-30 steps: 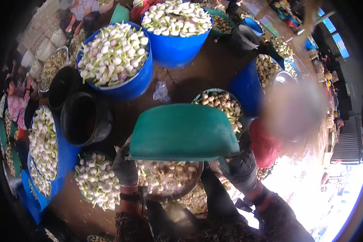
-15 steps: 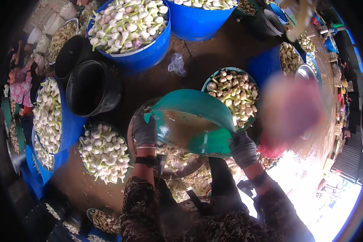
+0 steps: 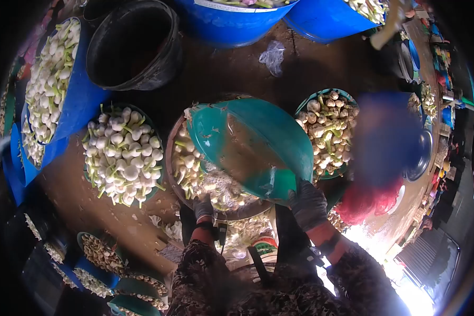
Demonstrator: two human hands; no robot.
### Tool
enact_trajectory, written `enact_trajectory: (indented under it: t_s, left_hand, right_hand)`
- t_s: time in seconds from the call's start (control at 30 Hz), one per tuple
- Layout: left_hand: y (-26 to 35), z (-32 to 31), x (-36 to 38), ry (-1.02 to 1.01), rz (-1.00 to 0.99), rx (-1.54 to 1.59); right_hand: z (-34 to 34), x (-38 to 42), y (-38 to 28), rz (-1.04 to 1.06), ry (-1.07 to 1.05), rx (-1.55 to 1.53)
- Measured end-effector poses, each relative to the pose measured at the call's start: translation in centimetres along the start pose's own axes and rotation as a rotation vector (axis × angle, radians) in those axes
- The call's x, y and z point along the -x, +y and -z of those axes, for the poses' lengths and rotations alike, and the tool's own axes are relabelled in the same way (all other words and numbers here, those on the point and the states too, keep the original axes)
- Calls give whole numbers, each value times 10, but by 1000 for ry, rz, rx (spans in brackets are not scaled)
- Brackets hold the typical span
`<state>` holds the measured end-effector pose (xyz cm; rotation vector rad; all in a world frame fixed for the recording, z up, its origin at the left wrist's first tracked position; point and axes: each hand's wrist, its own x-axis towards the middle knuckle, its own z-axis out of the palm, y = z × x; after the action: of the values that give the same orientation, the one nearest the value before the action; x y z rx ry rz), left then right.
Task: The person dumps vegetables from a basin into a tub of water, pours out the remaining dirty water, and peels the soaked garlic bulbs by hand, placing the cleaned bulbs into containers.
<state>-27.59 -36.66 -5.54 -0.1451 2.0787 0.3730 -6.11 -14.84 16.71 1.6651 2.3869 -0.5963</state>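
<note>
A green basin (image 3: 295, 131) with a muddy inner side is tilted over a round brown tub (image 3: 175, 181) that holds garlic and pale husks. My right hand (image 3: 307, 204), in a grey glove, grips the basin's lower right rim. My left hand (image 3: 203, 207), gloved too, is at the tub's near rim, apart from the basin; its fingers are partly hidden, so I cannot tell whether it is open or closed. To the left stands a basin of white garlic (image 3: 125, 155). Right of the green basin is a tub of browner garlic (image 3: 329, 131).
A black bucket (image 3: 134, 47) stands at the upper left, beside a blue drum of garlic (image 3: 50, 84). Blue drums (image 3: 231, 21) line the top. A plastic bag (image 3: 273, 57) lies on the floor. Red netting (image 3: 371, 203) is at the right, below a blurred patch.
My left hand has let go of the green basin and moved down to the tub's near rim. The basin is tilted more, showing more garlic in the tub. The view has shifted.
</note>
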Motion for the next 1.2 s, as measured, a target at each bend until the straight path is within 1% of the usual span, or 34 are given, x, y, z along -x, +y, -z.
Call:
enact_trajectory:
  t_s: [0.03, 0.1, 0.13, 0.17, 0.2, 0.23, 0.27, 0.3, 0.37, 0.4, 0.43, 0.5, 0.53, 0.57, 0.63, 0.67, 0.7, 0.73, 0.77, 0.83, 0.87, 0.9, 0.97, 1.0, 1.03, 1.07, 1.1, 1.17, 1.2]
  left_hand:
    - [-5, -3, -11, -21, 20, 50]
    - [-29, -15, -49, -23, 30, 60]
    - [-35, -18, -62, -25, 26, 67]
    - [-43, -23, -75, -42, 6, 139]
    - [-59, -33, -97, -34, -30, 231]
    - [-58, -38, -108, -26, -68, 324]
    - [-58, -39, -121, -49, -72, 212]
    - [-34, -32, -114, -34, -60, 98]
    - [-31, -47, -135, -11, -96, 257]
    - [0, -36, -117, 5, -146, 15]
    - [-2, -48, -129, 41, -109, 135]
    - [17, -41, -116, -58, -153, -1]
    - [3, -53, -129, -96, -218, 50]
    - [-1, -61, -134, -101, -237, 73]
    - [-11, -76, -134, -160, -174, 214]
    - [6, -63, -107, -166, -143, 168]
    - [6, -60, -87, -146, -296, 295]
    - [-1, -59, -73, -143, -222, 398]
    - [-8, -55, -62, -135, -149, 502]
    - [-40, -42, -45, -36, -263, 343]
    - [-48, -35, -33, -71, -136, 527]
    - [-55, -27, -24, -69, -137, 525]
    - [-64, -7, -13, 1, -150, 421]
    - [-47, 13, 4, 30, -151, 322]
    - [-41, 25, 9, 36, -153, 323]
    - [-38, 38, 10, 89, -139, 196]
    - [-35, 49, 12, 143, -123, 70]
    - [-32, 65, 12, 152, -127, 126]
    - [-35, 72, 7, 149, -95, 38]
  right_hand:
    - [-5, -2, 1, 8, -12, 7]
    - [-12, 1, 6, -42, -83, 124]
    - [-23, 1, 17, -77, -95, 63]
    - [-31, 4, 25, -76, -105, 72]
    - [-35, 4, 28, -86, -74, 70]
    - [-39, 4, 32, -95, -41, 67]
    - [-39, 3, 35, -94, -39, 103]
    - [-35, 0, 43, -95, -44, 110]
    - [-23, -9, 64, -302, 53, 79]
    - [-10, -12, 70, -342, 85, -117]
    - [4, -15, 70, -376, 114, -316]
    - [25, -17, 60, -274, 102, -420]
    - [38, -16, 57, -376, 56, -479]
    - [52, -19, 52, -402, 35, -417]
    - [71, -26, 61, -476, -9, -457]
    - [78, -30, 72, -470, -2, -457]
    - [86, -34, 86, -394, -16, -431]
    - [91, -39, 98, -316, -30, -406]
    - [89, -46, 107, -304, -26, -408]
    - [84, -55, 121, -303, 191, -359]
    - [85, -60, 121, -258, 174, -236]
    - [84, -68, 117, -259, 173, -239]
    - [77, -92, 99, 1, 187, 306]
    - [73, -104, 84, 3, 189, 302]
    - [67, -117, 66, -62, 74, 347]
    - [63, -128, 48, -129, -43, 393]
    - [60, -138, 31, -125, -43, 389]
    - [55, -159, 3, -29, -285, 361]
    - [47, -168, -4, -23, -286, 358]
